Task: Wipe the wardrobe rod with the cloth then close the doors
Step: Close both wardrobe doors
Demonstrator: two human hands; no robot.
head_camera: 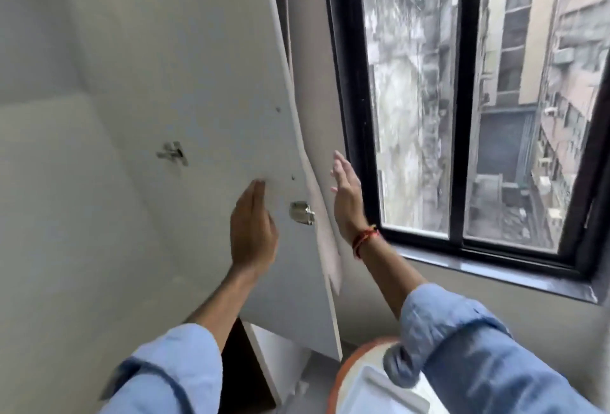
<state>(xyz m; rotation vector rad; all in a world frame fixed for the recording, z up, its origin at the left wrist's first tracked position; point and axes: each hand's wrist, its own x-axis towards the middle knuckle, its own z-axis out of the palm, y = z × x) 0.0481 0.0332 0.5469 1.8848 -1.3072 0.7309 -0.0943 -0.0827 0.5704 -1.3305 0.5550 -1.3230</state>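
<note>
Rolled light-blue denim sleeves [462, 341] frame a smooth white laminate wardrobe door [204, 90] with a metal hinge [302, 213]. The left hand [252, 228] lies flat on its inner face, fingers straight and together, holding nothing. The right hand [346, 195], fingers spread, is empty behind its edge.

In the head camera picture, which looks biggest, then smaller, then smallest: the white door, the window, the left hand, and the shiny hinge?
1. Door and window: both huge and cut off by the frame, so no clear winner.
2. Left hand.
3. Hinge, smallest.

One head-worn view looks forward and down, close to the wardrobe door [204, 90] and window [462, 100].
</note>
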